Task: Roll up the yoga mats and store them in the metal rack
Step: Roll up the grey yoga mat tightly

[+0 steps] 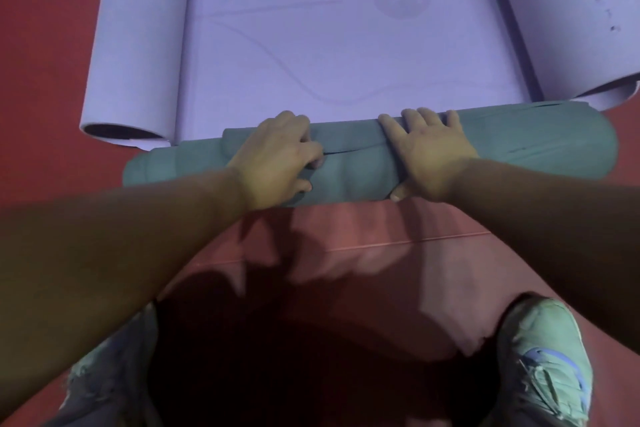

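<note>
A lilac yoga mat [329, 45] lies flat on the red floor ahead of me, its near end wound into a thick roll [536, 146] whose outer face is teal. My left hand [277, 159] grips the roll left of centre, fingers curled over its top edge. To the right of centre my right hand [429, 152] presses on the roll with fingers spread flat across the top and the thumb tucked under the near side. No metal rack is in view.
The lilac mat's long side edges curl up into tubes at the left [138, 45] and right [571, 21]. My two light shoes [550, 357] stand on the red floor [381, 253] just behind the roll.
</note>
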Action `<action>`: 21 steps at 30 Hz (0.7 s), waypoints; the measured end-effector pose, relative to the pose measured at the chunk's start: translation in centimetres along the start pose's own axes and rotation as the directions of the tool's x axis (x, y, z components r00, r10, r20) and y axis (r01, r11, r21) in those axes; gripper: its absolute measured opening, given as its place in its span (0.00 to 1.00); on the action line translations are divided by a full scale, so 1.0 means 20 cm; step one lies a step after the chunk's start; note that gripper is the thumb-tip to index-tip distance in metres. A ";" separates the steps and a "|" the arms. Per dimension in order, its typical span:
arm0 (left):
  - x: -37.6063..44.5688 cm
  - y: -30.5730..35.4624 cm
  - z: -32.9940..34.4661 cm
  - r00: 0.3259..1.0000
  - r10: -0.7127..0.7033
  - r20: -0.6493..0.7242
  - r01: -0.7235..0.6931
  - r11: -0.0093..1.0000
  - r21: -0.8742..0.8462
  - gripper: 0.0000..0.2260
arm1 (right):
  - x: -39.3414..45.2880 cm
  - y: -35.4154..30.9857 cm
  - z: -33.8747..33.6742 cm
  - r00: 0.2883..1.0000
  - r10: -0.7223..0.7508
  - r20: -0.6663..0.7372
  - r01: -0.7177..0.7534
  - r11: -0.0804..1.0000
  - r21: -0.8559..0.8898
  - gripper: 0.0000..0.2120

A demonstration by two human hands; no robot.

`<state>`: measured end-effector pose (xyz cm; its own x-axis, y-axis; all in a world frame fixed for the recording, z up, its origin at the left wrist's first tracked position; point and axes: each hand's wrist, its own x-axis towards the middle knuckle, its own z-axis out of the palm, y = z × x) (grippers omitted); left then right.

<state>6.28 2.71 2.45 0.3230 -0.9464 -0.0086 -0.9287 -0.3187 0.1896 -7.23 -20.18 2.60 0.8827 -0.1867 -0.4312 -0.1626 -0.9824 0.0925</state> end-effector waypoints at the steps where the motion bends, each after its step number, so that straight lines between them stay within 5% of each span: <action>1: 0.00 -0.01 -0.01 1.000 -0.012 0.021 0.012 1.000 -0.017 0.31 | -0.01 -0.01 0.01 1.000 0.002 -0.010 -0.003 1.000 -0.010 0.64; 3: 0.01 -0.01 -0.03 0.987 -0.114 0.112 0.117 0.993 -0.016 0.47 | -0.03 -0.02 0.04 1.000 0.004 -0.022 -0.005 1.000 -0.028 0.63; 6: 0.04 0.01 -0.03 0.876 -0.262 0.404 0.247 0.965 0.090 0.64 | -0.08 -0.03 0.06 1.000 0.015 -0.022 -0.017 0.998 -0.066 0.62; 12: -0.05 0.07 0.05 0.898 -0.276 0.343 0.218 0.955 0.200 0.59 | -0.16 -0.07 0.07 0.998 -0.021 -0.060 0.017 0.998 -0.067 0.60; 18: -0.11 0.14 -0.01 0.909 -0.294 0.297 0.221 0.941 0.255 0.58 | -0.15 -0.14 0.03 0.993 -0.121 -0.020 0.120 0.992 -0.029 0.68; 21: -0.07 0.18 -0.16 0.925 -0.279 0.258 0.197 0.933 0.302 0.56 | -0.20 -0.14 -0.03 0.988 -0.084 -0.128 0.089 0.995 0.035 0.64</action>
<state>3.01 3.13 6.37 0.5106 -0.8002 -0.3146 -0.8577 -0.4998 -0.1209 -9.97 -16.64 4.62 0.9423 -0.1006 -0.3194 -0.0989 -0.9949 0.0218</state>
